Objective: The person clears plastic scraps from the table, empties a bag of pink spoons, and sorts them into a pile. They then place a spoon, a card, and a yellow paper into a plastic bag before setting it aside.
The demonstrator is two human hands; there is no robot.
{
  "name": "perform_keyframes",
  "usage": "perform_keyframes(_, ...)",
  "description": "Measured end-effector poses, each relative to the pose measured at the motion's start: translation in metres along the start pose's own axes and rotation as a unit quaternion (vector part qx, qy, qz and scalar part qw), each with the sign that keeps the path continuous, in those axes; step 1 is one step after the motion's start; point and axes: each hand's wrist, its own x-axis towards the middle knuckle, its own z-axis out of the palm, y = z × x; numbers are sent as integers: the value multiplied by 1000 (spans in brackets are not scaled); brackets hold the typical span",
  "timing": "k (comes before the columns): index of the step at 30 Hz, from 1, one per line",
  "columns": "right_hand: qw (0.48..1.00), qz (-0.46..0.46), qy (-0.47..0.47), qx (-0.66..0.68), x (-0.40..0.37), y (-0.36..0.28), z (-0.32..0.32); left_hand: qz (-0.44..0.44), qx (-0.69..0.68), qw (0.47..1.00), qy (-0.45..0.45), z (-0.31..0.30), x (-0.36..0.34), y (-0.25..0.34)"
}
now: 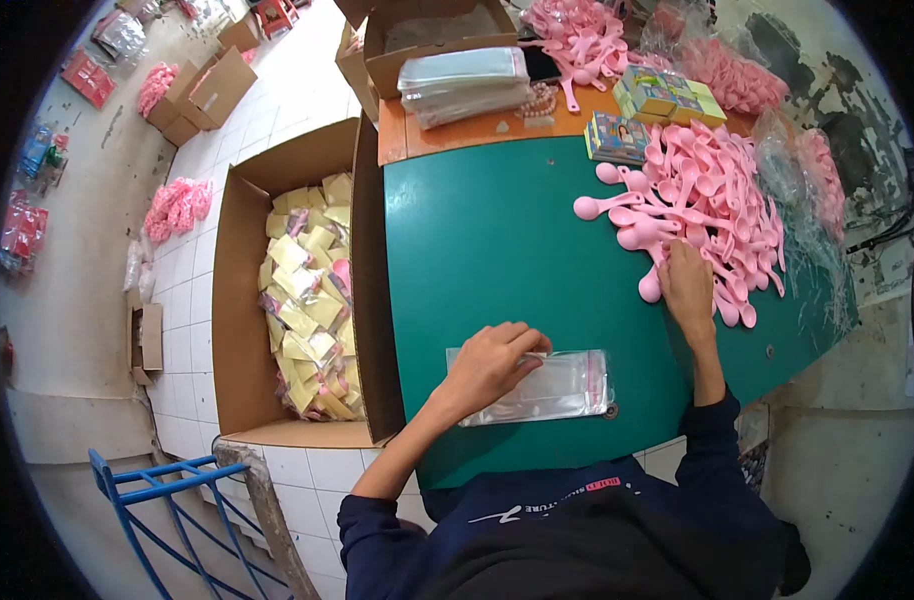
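My left hand (492,365) rests with its fingers pressed on a clear plastic bag (552,388) that lies flat near the front edge of the green table (477,240). My right hand (687,285) reaches into the near edge of a big heap of pink plastic pieces (702,195) on the right side of the table. Its fingers curl over one or more pieces; whether it grips any is hidden.
A large open cardboard box (239,300) full of yellow packed bags stands on the floor left of the table. A stack of clear bags (462,85), small colourful boxes (667,95) and more pink pieces sit at the far end. A blue metal frame (167,500) stands at lower left.
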Motion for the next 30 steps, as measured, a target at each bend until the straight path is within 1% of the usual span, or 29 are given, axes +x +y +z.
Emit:
perform_keyframes(2,1000,0,3,10,-1,1,-2,-12,-6,1000,8,2,-1,-1)
perform_keyframes(3,1000,10,0,17,0,-1,-3,-23,-30,999,13,4,-1,-1)
perform_keyframes(5,1000,-7,15,23,-5,-8,-15,-44,-76,996,24,7,-2,-3)
perform_keyframes(6,999,-16,23,26,-8,-13,-22,-47,-59,997,25,7,-1,-2)
perform_keyframes(9,997,-37,-7,74,-16,-18,-28,-53,-12,998,27,3,-2,2)
perform_keyframes(12,997,-37,-39,64,-17,-12,-19,-39,15,999,22,3,-1,3)
perform_keyframes(14,993,-17,-13,114,-19,-15,-26,-23,23,999,20,1,-3,3)
perform_keyframes(15,990,-10,0,139,-17,-21,-34,-32,16,999,12,1,-4,3)
perform_keyframes(17,961,-20,-35,275,-20,-40,-69,-54,1,999,-3,2,-8,3)
perform_keyframes(18,938,-23,-54,341,-24,-49,-83,-46,-5,999,-4,1,-10,4)
perform_keyframes(20,903,-1,-166,395,-36,-61,-99,-28,-18,999,-10,-3,-11,7)
perform_keyframes(21,881,11,-221,419,-41,-65,-103,-34,-30,998,-40,-8,-12,9)
perform_keyframes(23,894,10,-205,398,-48,-68,-91,-47,-55,993,-97,-20,-13,14)
perform_keyframes(25,897,14,-197,395,-52,-68,-86,33,-45,998,-36,-25,-16,13)
perform_keyframes(27,904,3,-202,378,-52,-68,-89,52,-108,993,-8,-34,-20,13)
perform_keyframes(28,907,-3,-203,369,-51,-69,-89,33,-175,984,-10,-42,-20,13)
perform_keyframes(29,912,-28,-173,370,-49,-69,-88,16,-240,971,-12,-48,-19,13)
perform_keyframes(30,916,-53,-144,370,-48,-70,-87,-23,-290,957,-8,-50,-19,11)
